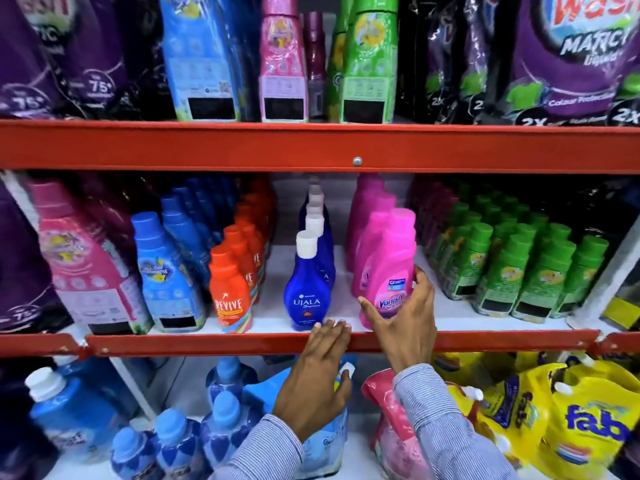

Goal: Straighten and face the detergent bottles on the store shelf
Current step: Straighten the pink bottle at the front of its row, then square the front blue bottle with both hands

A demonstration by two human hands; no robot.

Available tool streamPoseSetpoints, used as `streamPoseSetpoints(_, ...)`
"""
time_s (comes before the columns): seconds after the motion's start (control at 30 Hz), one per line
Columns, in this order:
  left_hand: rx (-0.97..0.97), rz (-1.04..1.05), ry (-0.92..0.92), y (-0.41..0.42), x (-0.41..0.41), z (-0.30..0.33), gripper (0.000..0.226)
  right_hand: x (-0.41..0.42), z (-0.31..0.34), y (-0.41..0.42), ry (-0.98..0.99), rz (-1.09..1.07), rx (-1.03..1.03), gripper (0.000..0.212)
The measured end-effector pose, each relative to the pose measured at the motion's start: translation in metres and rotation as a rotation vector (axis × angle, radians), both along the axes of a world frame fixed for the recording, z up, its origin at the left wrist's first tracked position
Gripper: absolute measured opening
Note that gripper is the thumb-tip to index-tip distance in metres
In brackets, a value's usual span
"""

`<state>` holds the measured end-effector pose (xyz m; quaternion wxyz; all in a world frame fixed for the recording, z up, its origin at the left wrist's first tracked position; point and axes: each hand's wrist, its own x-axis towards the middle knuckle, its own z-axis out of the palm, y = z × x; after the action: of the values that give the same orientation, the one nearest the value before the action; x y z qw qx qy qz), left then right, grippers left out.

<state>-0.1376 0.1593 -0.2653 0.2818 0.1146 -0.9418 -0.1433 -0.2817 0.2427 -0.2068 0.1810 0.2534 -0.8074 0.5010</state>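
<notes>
- Two hands reach up to the middle shelf (214,342), where the detergent bottles stand in rows running back from the red front rail.
- The Vanish bottle (389,271), pink, stands at the front of its row, label outward, at about 1 o'clock from the centre of the view.
- The right hand (401,318) cups it: thumb across the label's lower left, fingers round the right side; grip partly closed on the bottle.
- The Ujala bottle (306,289), blue with a white cap, stands just beside it at 9 o'clock, facing forward, apart from the pink one.
- The left hand (317,379) lies flat with fingers spread; fingertips rest on the rail just below the Ujala bottle; grip released, holding nothing.
- The Revive bottle (230,292), orange, heads the next row at 9 o'clock.
- Green bottles (512,268) fill the shelf at 3 o'clock of the Vanish bottle.
- Yellow pouches (568,420) lie on the shelf below, at 5 o'clock.
</notes>
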Motion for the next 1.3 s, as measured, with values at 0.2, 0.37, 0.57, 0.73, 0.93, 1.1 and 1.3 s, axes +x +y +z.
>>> streamPoseSetpoints(0.2,0.218,0.025,0.374,-0.013,0.028,0.008,0.047,0.025,-0.007,0.007,0.362,-0.042,-0.374,0.046)
streamPoseSetpoints(0.37,0.332,0.212,0.512,-0.036,0.035,0.034,0.046,0.052,-0.002,-0.021,0.184,0.361,-0.207,0.027)
streamPoseSetpoints(0.57,0.395,0.251,0.416,-0.057,0.026,0.035,0.050,0.036,-0.012,-0.045,-0.315,0.574,-0.120,0.039)
streamPoseSetpoints(0.73,0.569,0.157,0.375,-0.069,0.020,0.037,0.044,0.029,-0.012,-0.042,-0.385,0.590,-0.118,0.035)
streamPoseSetpoints(0.93,0.626,0.147,0.384,-0.069,0.016,0.036,0.041,0.031,-0.012,-0.039,-0.409,0.555,-0.154,0.034)
streamPoseSetpoints(1.1,0.620,0.138,0.388,-0.068,0.015,0.038,0.039,0.033,-0.011,-0.037,-0.394,0.546,-0.160,0.035)
streamPoseSetpoints(1.3,0.647,0.137,0.381,-0.068,0.015,0.038,0.039,0.034,-0.013,-0.036,-0.391,0.541,-0.175,0.034)
